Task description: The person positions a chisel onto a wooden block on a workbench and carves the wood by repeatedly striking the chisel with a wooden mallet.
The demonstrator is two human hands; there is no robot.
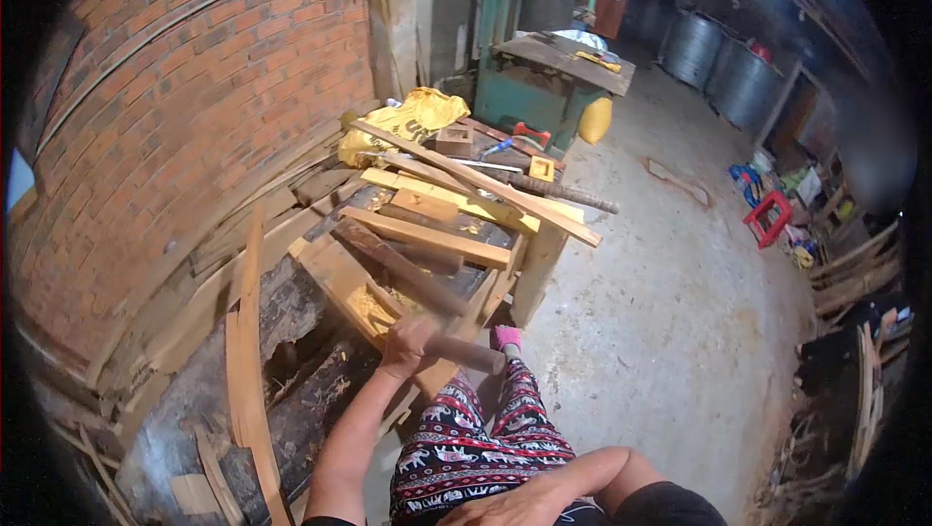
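Observation:
My left hand (pixel 412 344) is closed around a thick, round, dark wooden bar (pixel 470 353), whose blunt end points right over my knees. A light plank (pixel 335 279) with wood shavings (pixel 374 312) lies just beyond that hand. Beside it a dark brown wooden bar (pixel 403 266), slightly blurred, slants across the work pile. My right hand (pixel 510 507) lies flat against my front at the bottom edge, with nothing seen in it; its fingertips are cut off by the frame.
Several boards (pixel 437 235) and long strips (pixel 485 181) cover the low bench. A yellow sack (pixel 408 123) and a blue-handled tool (pixel 497 147) lie at its far end. Beyond stands a green machine (pixel 534 89). A red stool (pixel 769 218) is to the right, a brick wall (pixel 194 109) left.

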